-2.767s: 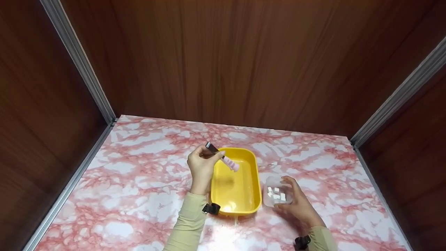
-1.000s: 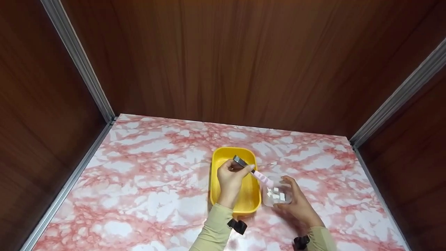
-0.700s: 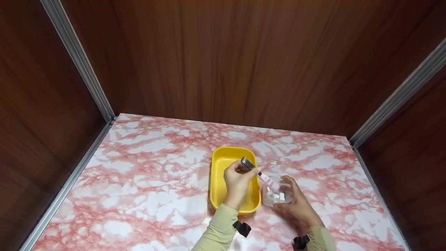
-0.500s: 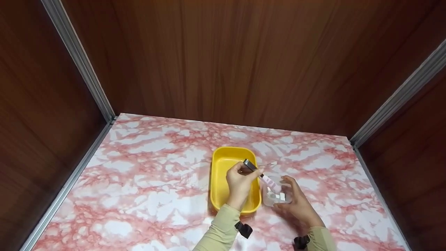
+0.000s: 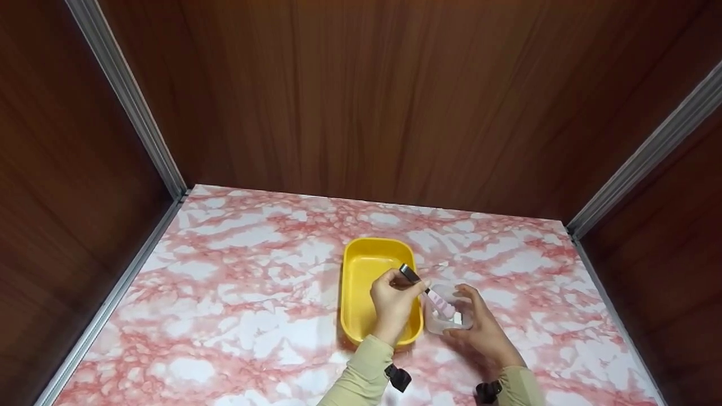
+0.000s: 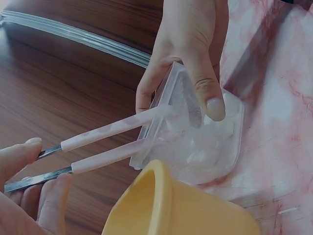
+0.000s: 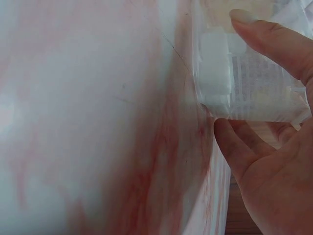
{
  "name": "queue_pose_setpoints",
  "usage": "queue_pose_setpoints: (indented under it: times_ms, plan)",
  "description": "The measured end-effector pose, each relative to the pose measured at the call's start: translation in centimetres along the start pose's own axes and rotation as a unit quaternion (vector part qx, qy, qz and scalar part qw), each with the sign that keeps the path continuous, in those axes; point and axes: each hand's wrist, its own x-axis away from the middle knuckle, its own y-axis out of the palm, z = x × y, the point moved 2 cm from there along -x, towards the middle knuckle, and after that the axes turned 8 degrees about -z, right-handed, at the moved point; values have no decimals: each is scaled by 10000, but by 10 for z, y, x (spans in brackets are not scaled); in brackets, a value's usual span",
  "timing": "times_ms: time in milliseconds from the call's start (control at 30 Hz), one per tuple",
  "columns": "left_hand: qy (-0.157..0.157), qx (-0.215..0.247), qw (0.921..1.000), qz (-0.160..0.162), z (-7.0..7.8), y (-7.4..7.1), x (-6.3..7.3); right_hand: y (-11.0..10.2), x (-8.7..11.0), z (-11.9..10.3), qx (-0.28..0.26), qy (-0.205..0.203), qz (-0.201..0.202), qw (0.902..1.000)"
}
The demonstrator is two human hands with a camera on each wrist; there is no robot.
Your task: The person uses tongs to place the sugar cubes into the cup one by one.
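Observation:
My left hand [image 5: 393, 304] pinches a pair of tongs [image 5: 439, 303] with dark metal arms and pale pink tips. In the left wrist view the two tong arms [image 6: 110, 129] stand apart, and their tips reach into a clear plastic container [image 6: 215, 152]. White block-like pieces [image 5: 457, 318] lie inside that container; the tong tips partly cover them, and whether a piece is between the tips I cannot tell. My right hand [image 5: 484, 330] grips the container by its sides, thumb on one side and fingers on the other, as the right wrist view also shows.
A yellow rectangular tub [image 5: 361, 293] stands just left of the clear container, under my left hand and wrist. The red-and-white marbled tabletop [image 5: 237, 282] spreads around them. Brown wood-grain panels [image 5: 361, 101] with metal edge strips [image 5: 127, 101] enclose the back and sides.
My left hand has moved right with the tongs, from over the yellow tub to the clear container, and the tips have gone down into it. The right hand and container have stayed in place.

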Motion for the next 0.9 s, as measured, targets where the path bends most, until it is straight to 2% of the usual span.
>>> queue_pose_setpoints:
  times_ms: [433, 600, 900]
  plan:
    - [-24, -71, 9999, 92, 2, 0, 2, 0, 0, 1, 19, -76, 12, 10000]
    - [-118, 160, 9998, -16, 1, 1, 1, -1, -1, -1, 280, -19, 79, 9996]
    - [-219, 570, 9981, -81, -2, 0, -3, 0, -1, -1, 229, 229, 99, 9994]
